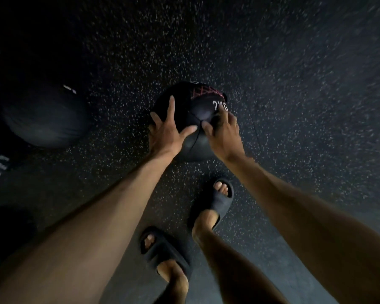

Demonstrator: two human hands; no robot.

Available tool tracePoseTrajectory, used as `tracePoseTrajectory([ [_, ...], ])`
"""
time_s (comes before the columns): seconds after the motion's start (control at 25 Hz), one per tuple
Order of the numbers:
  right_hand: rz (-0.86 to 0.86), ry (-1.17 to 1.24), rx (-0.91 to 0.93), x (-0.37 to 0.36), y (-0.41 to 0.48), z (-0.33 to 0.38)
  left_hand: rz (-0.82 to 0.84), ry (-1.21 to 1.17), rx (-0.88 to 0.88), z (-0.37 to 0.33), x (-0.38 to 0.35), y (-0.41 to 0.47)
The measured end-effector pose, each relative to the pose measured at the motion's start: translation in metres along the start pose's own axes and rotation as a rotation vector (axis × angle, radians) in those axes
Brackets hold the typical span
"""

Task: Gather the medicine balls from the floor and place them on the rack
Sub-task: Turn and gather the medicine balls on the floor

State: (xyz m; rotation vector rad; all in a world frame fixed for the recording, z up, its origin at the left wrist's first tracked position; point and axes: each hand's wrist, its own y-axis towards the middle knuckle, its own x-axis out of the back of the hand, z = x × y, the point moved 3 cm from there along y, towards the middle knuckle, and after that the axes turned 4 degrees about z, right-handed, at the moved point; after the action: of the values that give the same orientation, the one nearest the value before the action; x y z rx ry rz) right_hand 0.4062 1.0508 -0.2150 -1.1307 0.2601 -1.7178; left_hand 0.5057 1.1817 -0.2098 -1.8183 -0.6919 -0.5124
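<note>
Left hand point(167, 131), right hand point(224, 133) spread against black medicine ball point(201, 107)

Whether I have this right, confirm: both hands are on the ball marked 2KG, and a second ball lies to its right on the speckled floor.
The side is wrong. In the head view the left hand and right hand are both on the ball marked 2KG, but the second ball lies to its left on the speckled floor.
</note>
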Motion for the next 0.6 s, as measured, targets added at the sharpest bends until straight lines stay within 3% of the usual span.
tracePoseTrajectory([
  [0.12, 0.076, -0.064, 0.093, 0.004, -0.011, -0.008, -0.060, -0.105, 0.025, -0.042, 0.023, 0.039],
  [0.24, 0.134, -0.043, 0.036, 0.009, 0.001, -0.005, -0.117, -0.186, -0.101, -0.064, 0.041, 0.059],
  [0.4, 0.067, 0.012, -0.070, 0.035, 0.061, 0.022, -0.018, -0.070, -0.278, -0.063, 0.059, 0.063],
  [0.6, 0.020, -0.022, -0.161, 0.084, 0.153, 0.077, 0.087, 0.045, -0.196, -0.071, 0.059, 0.082],
])
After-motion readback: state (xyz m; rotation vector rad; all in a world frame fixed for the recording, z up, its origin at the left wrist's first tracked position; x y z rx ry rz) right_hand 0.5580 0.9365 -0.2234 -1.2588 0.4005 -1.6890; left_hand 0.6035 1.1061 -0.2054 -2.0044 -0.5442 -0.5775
